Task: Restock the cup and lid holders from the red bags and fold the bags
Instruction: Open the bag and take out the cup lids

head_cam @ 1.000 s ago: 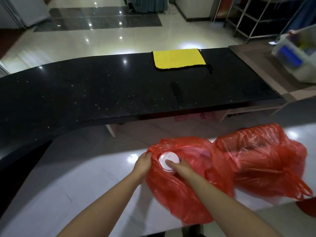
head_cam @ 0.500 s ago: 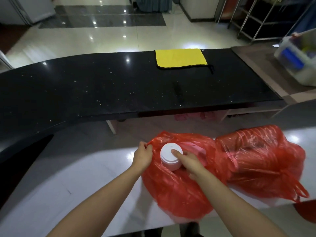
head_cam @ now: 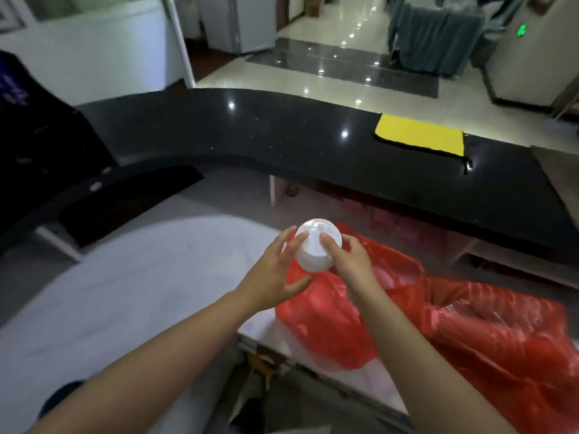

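Observation:
A short stack of white lids (head_cam: 315, 249) is held above the left end of a red plastic bag (head_cam: 332, 314). My right hand (head_cam: 346, 258) grips the stack from the right side. My left hand (head_cam: 275, 270) touches it from the left with spread fingers, so both hands are on it. A second red bag (head_cam: 501, 339) lies to the right on the pale counter (head_cam: 119, 296); ribbed shapes show through its plastic. No cup or lid holder is in view.
A curved black raised counter (head_cam: 282, 139) runs behind the pale one, with a yellow cloth (head_cam: 419, 134) on its right part. The pale counter's edge drops off below the bags to dark clutter (head_cam: 282, 396). A dark object (head_cam: 37, 145) stands at far left.
The lid stack has come out of the bag and risen. My left hand has let go of the bag's rim and moved onto the stack. The view has swung left.

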Tool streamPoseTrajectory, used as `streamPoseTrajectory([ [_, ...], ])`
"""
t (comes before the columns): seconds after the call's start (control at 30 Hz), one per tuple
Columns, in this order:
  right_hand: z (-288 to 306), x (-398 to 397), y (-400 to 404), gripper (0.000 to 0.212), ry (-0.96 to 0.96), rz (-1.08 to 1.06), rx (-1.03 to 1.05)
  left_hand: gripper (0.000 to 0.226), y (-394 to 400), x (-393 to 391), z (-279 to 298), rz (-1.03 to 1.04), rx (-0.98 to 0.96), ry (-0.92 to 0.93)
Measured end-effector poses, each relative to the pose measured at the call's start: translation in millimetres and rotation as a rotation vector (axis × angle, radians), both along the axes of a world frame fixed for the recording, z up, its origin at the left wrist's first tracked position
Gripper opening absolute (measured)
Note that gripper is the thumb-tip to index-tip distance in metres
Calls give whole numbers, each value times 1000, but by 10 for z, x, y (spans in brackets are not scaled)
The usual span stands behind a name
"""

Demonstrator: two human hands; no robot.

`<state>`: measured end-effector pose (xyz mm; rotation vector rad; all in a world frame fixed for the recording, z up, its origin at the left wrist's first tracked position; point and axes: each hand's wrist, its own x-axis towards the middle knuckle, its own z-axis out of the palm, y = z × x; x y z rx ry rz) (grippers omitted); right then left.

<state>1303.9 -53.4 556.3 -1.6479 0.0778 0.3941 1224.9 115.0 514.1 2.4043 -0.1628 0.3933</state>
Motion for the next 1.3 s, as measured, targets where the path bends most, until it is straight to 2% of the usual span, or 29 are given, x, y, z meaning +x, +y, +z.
streamPoseTrajectory([
  [0.2,135,-730,257,34,10,302,-54,95,-64,-906,105,181,-27,-91],
  [0.37,102,-1503,724,40,64,494,-75,98,210,-1896,24,346,-8,-76],
  [0.47,56,-2068,1092,48,33,637,-146,90,453,-2624,-59,504,4,-49],
  [0.57,-14,-2730,1487,47,27,785,-153,92,701,-3435,-118,632,18,-7],
  [0.77,-159,-4202,2210,32,53,1061,-129,95,1100,-5081,-273,891,-29,47],
  [0.87,-260,-4836,2494,41,79,1183,-88,94,1216,-5795,-346,1043,-69,39],
  [0.97,-382,-5293,2687,45,117,1206,-133,95,1307,-6376,-419,1149,-114,42],
  [1.03,-461,-5485,2753,51,78,1193,-188,96,1358,-6686,-498,1202,-117,79],
  [1.2,-603,-5657,2725,23,-32,1156,-266,95,1393,-7179,-756,1358,-191,184],
  [1.3,-667,-5628,2660,21,-80,1150,-319,91,1387,-7294,-906,1401,-252,275],
])
